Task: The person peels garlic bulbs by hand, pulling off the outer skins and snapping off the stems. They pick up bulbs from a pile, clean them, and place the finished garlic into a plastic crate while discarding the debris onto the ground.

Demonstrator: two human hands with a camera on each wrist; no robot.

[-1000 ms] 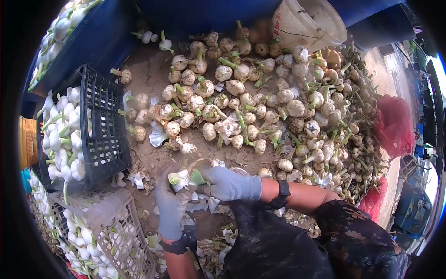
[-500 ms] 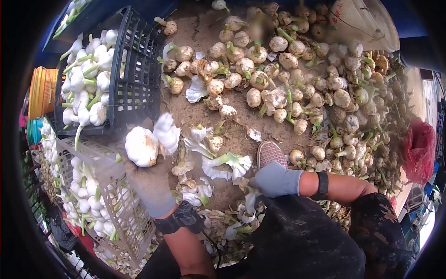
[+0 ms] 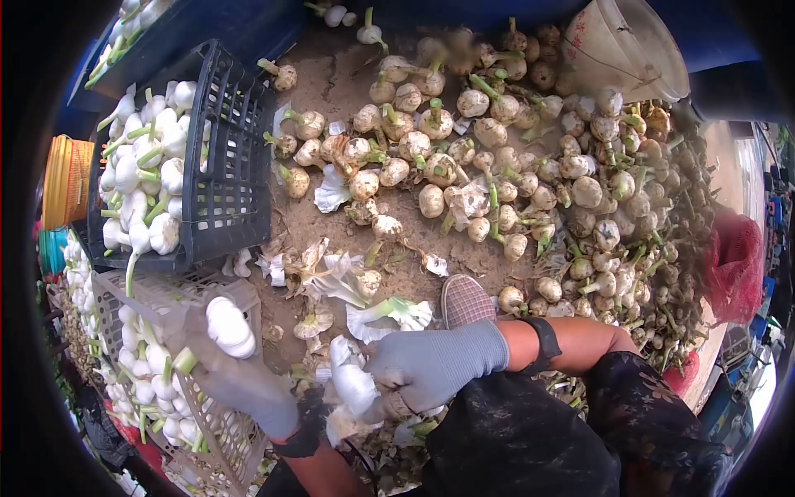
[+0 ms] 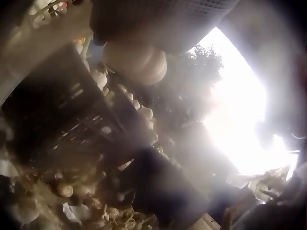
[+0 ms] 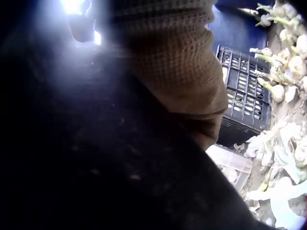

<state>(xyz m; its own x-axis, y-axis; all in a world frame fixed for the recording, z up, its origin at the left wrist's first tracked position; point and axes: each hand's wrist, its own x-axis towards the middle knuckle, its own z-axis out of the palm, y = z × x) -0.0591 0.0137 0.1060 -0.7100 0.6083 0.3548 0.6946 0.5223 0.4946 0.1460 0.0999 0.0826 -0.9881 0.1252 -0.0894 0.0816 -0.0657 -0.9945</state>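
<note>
A gray-gloved left hand (image 3: 240, 381), blurred in the head view, holds a clean white garlic bulb (image 3: 230, 327) over the light plastic crate (image 3: 219, 422). A cut green stem end shows beside that hand. In the left wrist view the bulb (image 4: 136, 62) shows beneath the dark glove. The gloved right hand (image 3: 435, 369), fingers curled, grips white peeled garlic skin (image 3: 352, 381) in front of the person's lap. The right wrist view shows the glove (image 5: 182, 72) from behind, with the skin hidden.
A black crate (image 3: 228, 157) of white garlic stands at left; the light crate below it also holds garlic. Many unpeeled bulbs (image 3: 588, 192) spread across the dirt to the right. A white bucket (image 3: 625, 50), red net bag (image 3: 733, 265), checked shoe (image 3: 468, 302) and loose skins surround them.
Both hands worked together on one bulb, then parted. The left hand carried the cleaned bulb left to the light crate. The right hand moved back leftward, now gripping skin.
</note>
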